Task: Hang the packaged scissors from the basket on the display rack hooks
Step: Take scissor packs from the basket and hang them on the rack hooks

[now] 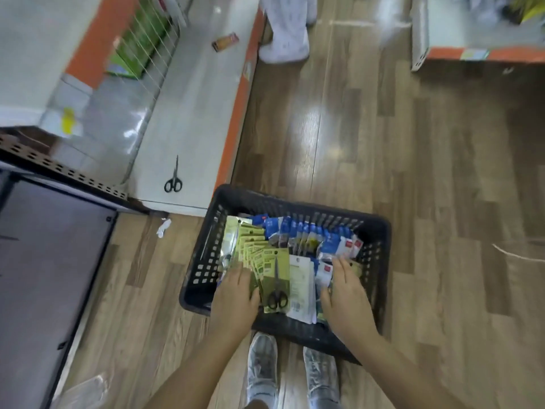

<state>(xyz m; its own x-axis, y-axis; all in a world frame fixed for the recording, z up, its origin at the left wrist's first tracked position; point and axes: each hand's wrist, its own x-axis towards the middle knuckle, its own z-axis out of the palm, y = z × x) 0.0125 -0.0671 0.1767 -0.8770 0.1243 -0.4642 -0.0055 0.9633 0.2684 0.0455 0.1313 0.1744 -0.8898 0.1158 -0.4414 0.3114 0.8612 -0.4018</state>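
A black plastic basket [380, 231] stands on the wooden floor in front of my feet. It holds several packaged scissors: green cards [272, 270] on the left, one with black-handled scissors showing, and blue and white packs [309, 234] at the back and right. My left hand [236, 293] lies flat on the green packs at the basket's near left, fingers straight. Over the packs on the right my right hand [345, 293] rests with fingers extended and thumb spread. No display hooks are visible in this view.
A loose pair of black scissors [173, 180] lies on the low grey shelf base [188, 113] with an orange edge, left of the basket. A small brown packet [225, 41] lies farther back. Another person's legs [287, 28] stand beyond. A dark panel [44, 261] sits at left.
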